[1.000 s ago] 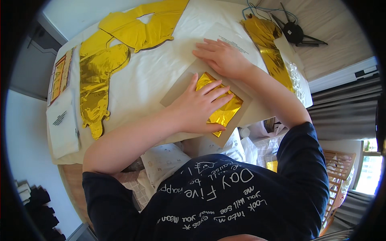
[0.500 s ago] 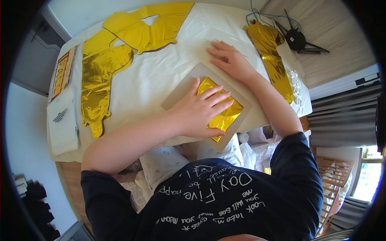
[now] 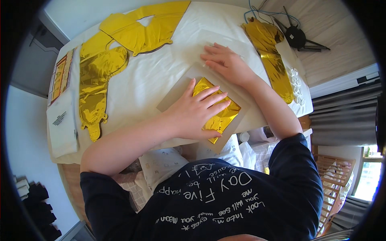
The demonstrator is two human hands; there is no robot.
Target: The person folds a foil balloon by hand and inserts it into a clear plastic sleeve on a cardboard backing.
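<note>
Near the front edge of the table (image 3: 169, 80), a folded piece of gold foil (image 3: 219, 110) lies inside a clear plastic sleeve (image 3: 177, 94). The left hand (image 3: 197, 112) rests flat and open on the foil, fingers spread. The right hand (image 3: 225, 64) lies open too, palm down on the sleeve's far corner. Flattened gold foil balloons lie farther off: two (image 3: 96, 84) to the left, one (image 3: 271, 56) to the right. A white packet (image 3: 62, 126) sits at the left edge.
</note>
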